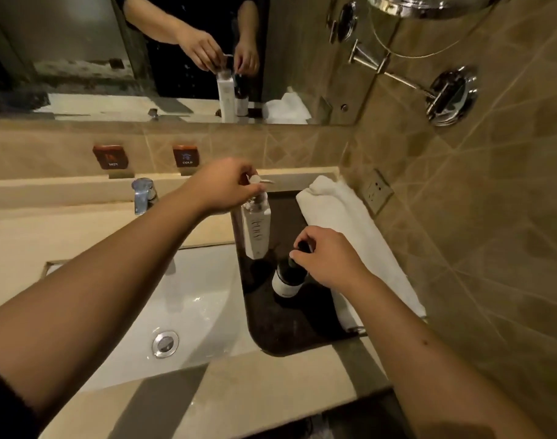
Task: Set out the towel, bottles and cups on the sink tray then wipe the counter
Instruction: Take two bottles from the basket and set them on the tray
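A dark tray (290, 331) lies on the counter to the right of the sink. On it stands a tall white pump bottle (256, 228), and my left hand (221, 185) pinches its pump head. Just in front of that one stands a dark bottle with a white label (286, 282); my right hand (328, 258) grips its cap from above. A folded white towel (347, 229) lies along the tray's right side, against the wall. No cups are in view.
A white basin (188, 299) with a chrome drain (165, 343) and a chrome tap (143, 194) sits to the left of the tray. A beige counter (255, 394) runs along the front. A wall socket (377, 190), a mirror (144, 58) and a swing-arm mirror mount (451, 95) are behind.
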A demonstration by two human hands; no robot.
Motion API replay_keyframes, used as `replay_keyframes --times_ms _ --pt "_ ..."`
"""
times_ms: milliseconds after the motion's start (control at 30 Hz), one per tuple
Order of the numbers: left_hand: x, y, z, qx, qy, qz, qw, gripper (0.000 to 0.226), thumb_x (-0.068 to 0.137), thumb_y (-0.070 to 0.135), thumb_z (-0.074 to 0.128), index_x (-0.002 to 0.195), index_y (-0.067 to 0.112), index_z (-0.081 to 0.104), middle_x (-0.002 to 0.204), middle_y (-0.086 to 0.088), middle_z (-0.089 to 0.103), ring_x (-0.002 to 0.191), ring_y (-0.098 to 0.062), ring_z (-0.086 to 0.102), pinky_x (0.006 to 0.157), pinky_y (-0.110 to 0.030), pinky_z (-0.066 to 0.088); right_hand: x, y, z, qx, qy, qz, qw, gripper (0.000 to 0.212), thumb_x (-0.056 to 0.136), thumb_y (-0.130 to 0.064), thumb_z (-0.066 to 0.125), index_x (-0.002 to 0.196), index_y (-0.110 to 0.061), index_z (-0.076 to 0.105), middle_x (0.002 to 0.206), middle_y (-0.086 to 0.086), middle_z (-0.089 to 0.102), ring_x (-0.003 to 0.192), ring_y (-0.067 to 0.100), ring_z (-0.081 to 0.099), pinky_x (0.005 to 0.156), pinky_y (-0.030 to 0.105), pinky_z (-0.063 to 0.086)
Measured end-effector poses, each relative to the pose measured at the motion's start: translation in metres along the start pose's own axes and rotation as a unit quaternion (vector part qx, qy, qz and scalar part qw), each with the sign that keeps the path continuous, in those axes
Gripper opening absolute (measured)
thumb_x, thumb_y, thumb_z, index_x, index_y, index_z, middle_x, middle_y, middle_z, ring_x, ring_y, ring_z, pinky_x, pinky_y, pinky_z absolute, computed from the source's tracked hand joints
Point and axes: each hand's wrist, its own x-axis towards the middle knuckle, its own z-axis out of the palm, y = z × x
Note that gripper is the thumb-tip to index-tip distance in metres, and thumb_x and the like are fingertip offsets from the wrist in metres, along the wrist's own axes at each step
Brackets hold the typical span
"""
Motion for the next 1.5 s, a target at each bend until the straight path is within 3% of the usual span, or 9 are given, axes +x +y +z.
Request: replay_keyframes --times_ms 267,467,667,800,900,1000,1167,1333,1500 --pt "0.108 -0.041 0.024 0.002 -0.019 0.003 1.000 0.036 0.090 0.049 0.064 0.110 0.019 0.064 0.096 0.002 0.063 0.088 -0.018 0.061 0.074 -0.036 0.053 0.094 -0.008 0.011 -0.006 0.018 0.014 1.000 0.011 0.092 -0.030 0.071 0.098 -0.030 0.062 0.082 -0.013 0.055 0.072 0.005 0.051 0.058 0.015 0.034" --pt "0.156 -0.060 0.039 -0.005 -0.014 0.012 1.000 0.033 0.088 0.047 0.066 0.106 0.020 0.065 0.092 0.002 0.061 0.086 -0.019 0.061 0.073 -0.036 0.052 0.144 -0.009 0.027 -0.019 0.032 0.010 0.999 0.010 0.089 -0.030 0.072 0.092 -0.029 0.062 0.078 -0.015 0.054 0.072 0.007 0.052 0.057 0.018 0.034" --pt "0.181 -0.074 0.052 -0.017 -0.039 0.013 0.999 0.031 0.088 0.048 0.067 0.103 0.021 0.065 0.092 0.002 0.063 0.085 -0.018 0.061 0.069 -0.034 0.048 0.176 -0.012 0.038 -0.032 0.032 0.039 0.998 0.011 0.092 -0.031 0.069 0.100 -0.030 0.062 0.093 -0.005 0.066 0.085 0.018 0.062 0.069 0.029 0.050" --pt "0.191 -0.079 0.057 -0.042 -0.034 0.007 0.998 0.029 0.088 0.049 0.066 0.102 0.024 0.064 0.086 0.006 0.061 0.084 -0.018 0.061 0.070 -0.034 0.049 0.185 -0.012 0.041 -0.025 0.038 0.047 0.998 0.016 0.093 -0.030 0.069 0.108 -0.027 0.065 0.102 -0.002 0.069 0.089 0.018 0.063 0.074 0.029 0.051" --pt "0.193 -0.081 0.061 -0.052 -0.041 0.013 0.998 0.025 0.087 0.050 0.067 0.094 0.028 0.057 0.077 0.014 0.054 0.080 -0.016 0.058 0.060 -0.029 0.041 0.188 -0.013 0.042 -0.028 0.028 0.048 0.998 0.020 0.093 -0.028 0.069 0.113 -0.025 0.065 0.108 0.000 0.070 0.093 0.020 0.064 0.078 0.031 0.054" --pt "0.191 -0.084 0.066 -0.042 -0.037 0.017 0.998 0.030 0.087 0.052 0.066 0.098 0.024 0.059 0.079 0.011 0.054 0.079 -0.016 0.056 0.059 -0.029 0.040 0.189 -0.012 0.045 -0.029 0.022 0.050 0.998 0.022 0.094 -0.027 0.068 0.115 -0.023 0.065 0.112 0.001 0.069 0.096 0.020 0.063 0.079 0.030 0.052" --pt "0.181 -0.091 0.066 -0.050 -0.036 0.013 0.998 0.042 0.086 0.054 0.065 0.115 0.024 0.064 0.092 0.008 0.061 0.086 -0.014 0.059 0.070 -0.032 0.048 0.184 -0.008 0.046 -0.020 0.027 0.064 0.997 0.041 0.094 -0.031 0.068 0.132 -0.020 0.060 0.120 0.001 0.069 0.103 0.021 0.064 0.081 0.029 0.050" --pt "0.148 -0.101 0.064 -0.034 -0.066 0.008 0.997 0.035 0.088 0.054 0.065 0.109 0.026 0.065 0.094 0.006 0.064 0.084 -0.014 0.062 0.063 -0.030 0.046 0.168 -0.001 0.046 0.014 0.038 0.083 0.996 0.028 0.090 -0.033 0.068 0.115 -0.023 0.063 0.081 -0.010 0.062 0.071 0.007 0.057 0.059 0.021 0.039" --pt "0.086 -0.093 0.071 -0.014 -0.178 0.021 0.984 0.016 0.087 0.045 0.070 0.087 0.032 0.062 0.090 0.009 0.065 0.083 -0.010 0.061 0.068 -0.031 0.049 0.127 0.002 0.040 0.005 0.032 0.090 0.995 0.016 0.091 -0.036 0.068 0.105 -0.029 0.063 0.086 -0.012 0.062 0.077 0.007 0.060 0.066 0.023 0.045"
